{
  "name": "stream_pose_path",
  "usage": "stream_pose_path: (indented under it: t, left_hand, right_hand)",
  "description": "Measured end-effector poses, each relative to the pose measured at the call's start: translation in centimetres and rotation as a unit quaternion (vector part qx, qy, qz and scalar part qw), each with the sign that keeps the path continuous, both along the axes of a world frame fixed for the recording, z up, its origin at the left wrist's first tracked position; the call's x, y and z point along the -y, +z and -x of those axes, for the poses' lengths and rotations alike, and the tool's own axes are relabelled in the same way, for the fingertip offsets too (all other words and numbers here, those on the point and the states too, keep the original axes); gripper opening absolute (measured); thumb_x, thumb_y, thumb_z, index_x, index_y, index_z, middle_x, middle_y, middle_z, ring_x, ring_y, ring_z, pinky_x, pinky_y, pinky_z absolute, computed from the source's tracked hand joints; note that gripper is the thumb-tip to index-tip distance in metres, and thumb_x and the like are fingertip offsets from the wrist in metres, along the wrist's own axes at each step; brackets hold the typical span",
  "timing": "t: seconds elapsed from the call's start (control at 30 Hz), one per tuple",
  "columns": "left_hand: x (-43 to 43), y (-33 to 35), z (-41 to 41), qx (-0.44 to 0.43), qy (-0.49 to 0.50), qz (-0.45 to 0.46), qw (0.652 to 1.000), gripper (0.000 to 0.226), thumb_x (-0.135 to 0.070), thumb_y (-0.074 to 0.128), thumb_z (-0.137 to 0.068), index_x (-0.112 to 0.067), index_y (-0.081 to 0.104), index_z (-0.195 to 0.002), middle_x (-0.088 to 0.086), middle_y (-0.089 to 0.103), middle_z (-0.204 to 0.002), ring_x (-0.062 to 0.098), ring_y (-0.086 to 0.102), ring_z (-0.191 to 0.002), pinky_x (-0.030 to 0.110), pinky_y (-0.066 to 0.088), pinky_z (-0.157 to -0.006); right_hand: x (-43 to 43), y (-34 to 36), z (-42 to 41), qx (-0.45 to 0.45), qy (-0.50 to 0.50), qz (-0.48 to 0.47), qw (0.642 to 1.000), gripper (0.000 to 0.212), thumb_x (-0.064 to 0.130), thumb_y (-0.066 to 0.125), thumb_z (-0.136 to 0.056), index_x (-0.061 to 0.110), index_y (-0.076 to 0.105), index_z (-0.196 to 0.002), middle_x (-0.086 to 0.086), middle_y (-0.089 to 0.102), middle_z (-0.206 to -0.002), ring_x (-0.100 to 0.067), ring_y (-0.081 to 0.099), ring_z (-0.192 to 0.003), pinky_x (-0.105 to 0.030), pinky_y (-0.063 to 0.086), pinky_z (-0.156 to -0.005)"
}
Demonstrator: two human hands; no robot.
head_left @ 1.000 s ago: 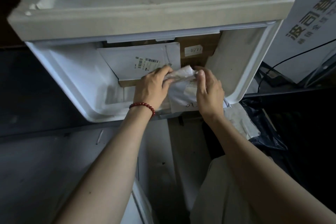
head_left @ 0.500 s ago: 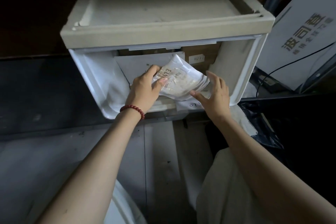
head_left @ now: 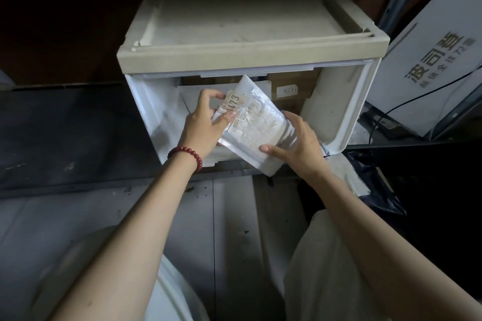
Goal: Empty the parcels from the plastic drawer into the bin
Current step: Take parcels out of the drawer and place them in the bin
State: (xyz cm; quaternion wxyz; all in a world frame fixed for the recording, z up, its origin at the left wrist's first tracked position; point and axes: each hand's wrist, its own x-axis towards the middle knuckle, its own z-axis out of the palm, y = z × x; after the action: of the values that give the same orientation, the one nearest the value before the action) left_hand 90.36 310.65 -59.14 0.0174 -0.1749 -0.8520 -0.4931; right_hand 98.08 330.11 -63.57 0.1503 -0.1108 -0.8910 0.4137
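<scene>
While the job was, by my judgement, only partly done, the head view showed one shiny white plastic mailer parcel (head_left: 260, 122) raised at the open front of the white plastic drawer (head_left: 339, 112). The left hand (head_left: 200, 125) pinched the parcel's upper corner, thumb on the printed label and fingers curled behind. The right hand (head_left: 297, 146) clasped its lower edge, thumb on top. Beyond the grip, inside the drawer, lay a flat white envelope (head_left: 193, 96) and a brown cardboard box (head_left: 294, 81) with a small label, so at least two were left. Under the left forearm curved a pale rounded rim (head_left: 172, 281), probably the bin; its contents were hidden.
</scene>
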Motion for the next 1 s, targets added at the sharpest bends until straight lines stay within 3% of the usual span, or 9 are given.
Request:
stream_pose_path:
  t: [0.13, 0.2, 0.3, 0.4, 0.5, 0.67, 0.8, 0.9, 1.0]
  left_hand:
    - [0.6, -0.1, -0.4, -0.031, -0.015, 0.039, 0.999, 0.024, -0.024, 0.062, -0.092, -0.027, 0.044, -0.107, -0.001, 0.061, -0.106, 0.020, 0.061, -0.091, 0.029, 0.049, -0.062]
    - [1.0, -0.5, -0.5, -0.056, -0.028, 0.117, 0.991, 0.027, -0.030, 0.065, -0.088, -0.025, 0.051, -0.111, -0.002, 0.048, -0.120, 0.020, 0.056, -0.104, 0.026, 0.043, -0.075]
    - [1.8, -0.4, -1.1, -0.084, -0.074, 0.199, 0.974, 0.060, -0.045, 0.078, -0.072, -0.031, 0.053, -0.123, 0.000, 0.029, -0.142, 0.022, 0.040, -0.128, 0.033, 0.040, -0.097]
    - [2.4, 0.0, -1.5, -0.222, -0.140, 0.301, 0.917, 0.084, -0.056, 0.083, -0.056, -0.035, 0.050, -0.130, 0.000, 0.028, -0.150, 0.024, 0.027, -0.137, 0.046, 0.028, -0.111]
    - [2.4, -0.2, -1.7, -0.270, -0.176, 0.356, 0.877, 0.086, -0.053, 0.085, -0.053, -0.035, 0.051, -0.131, -0.004, 0.037, -0.147, 0.021, 0.032, -0.135, 0.042, 0.025, -0.111]
    - [1.8, -0.7, -1.9, -0.283, -0.184, 0.330, 0.882, 0.064, -0.035, 0.084, -0.059, -0.028, 0.060, -0.118, -0.006, 0.054, -0.129, 0.020, 0.049, -0.121, 0.038, 0.035, -0.103]
    - [1.4, -0.6, -2.1, -0.331, -0.173, 0.278, 0.885, 0.032, -0.014, 0.076, -0.069, -0.020, 0.067, -0.100, -0.004, 0.070, -0.104, 0.022, 0.066, -0.093, 0.035, 0.044, -0.090]
    - [0.9, -0.5, -2.3, -0.317, -0.168, 0.243, 0.901, 0.017, -0.018, 0.074, -0.080, -0.019, 0.068, -0.096, -0.002, 0.072, -0.095, 0.021, 0.067, -0.078, 0.033, 0.053, -0.079]
    - [0.3, -0.1, -2.1, -0.262, -0.128, 0.193, 0.937, 0.006, -0.025, 0.068, -0.086, -0.022, 0.067, -0.092, -0.007, 0.072, -0.089, 0.013, 0.066, -0.076, 0.034, 0.058, -0.067]
  right_hand:
    - [-0.5, -0.2, -0.3, 0.059, 0.038, 0.113, 0.991, 0.038, 0.032, 0.081, -0.075, 0.019, 0.062, -0.106, 0.010, 0.066, -0.093, -0.009, 0.061, -0.084, -0.012, 0.045, -0.064]
    - [-0.8, -0.2, -0.4, 0.079, 0.050, 0.135, 0.986, 0.024, 0.028, 0.079, -0.079, 0.019, 0.064, -0.095, 0.008, 0.069, -0.082, -0.006, 0.065, -0.072, -0.017, 0.048, -0.061]
    - [-1.0, -0.3, -0.5, 0.091, 0.043, 0.164, 0.981, 0.021, 0.028, 0.075, -0.083, 0.015, 0.063, -0.094, 0.004, 0.071, -0.079, -0.004, 0.067, -0.067, -0.019, 0.053, -0.063]
    - [-1.1, -0.2, -0.6, 0.092, 0.036, 0.216, 0.971, 0.022, 0.027, 0.072, -0.086, 0.010, 0.064, -0.098, -0.003, 0.073, -0.085, -0.006, 0.069, -0.068, -0.019, 0.056, -0.063]
    - [-0.9, -0.1, -0.5, 0.101, 0.041, 0.268, 0.957, 0.028, 0.024, 0.071, -0.087, 0.006, 0.065, -0.107, -0.002, 0.072, -0.082, -0.005, 0.069, -0.064, -0.017, 0.055, -0.059]
    - [-1.0, 0.2, -0.4, 0.109, 0.065, 0.368, 0.921, 0.035, 0.023, 0.069, -0.088, 0.009, 0.060, -0.119, -0.007, 0.072, -0.093, -0.016, 0.070, -0.078, -0.024, 0.057, -0.069]
    - [-1.2, 0.1, -0.4, 0.121, 0.065, 0.377, 0.916, 0.034, 0.029, 0.068, -0.087, 0.015, 0.060, -0.117, 0.004, 0.072, -0.083, -0.009, 0.067, -0.072, -0.021, 0.054, -0.065]
    - [-1.4, 0.2, -0.6, 0.118, 0.045, 0.345, 0.930, 0.039, 0.053, 0.058, -0.086, 0.024, 0.064, -0.112, 0.008, 0.068, -0.091, -0.004, 0.064, -0.070, -0.019, 0.051, -0.066]
    - [-1.7, 1.0, -1.0, 0.150, 0.041, 0.363, 0.919, 0.066, 0.082, 0.041, -0.068, 0.035, 0.068, -0.106, 0.014, 0.067, -0.108, -0.005, 0.071, -0.080, -0.022, 0.051, -0.074]
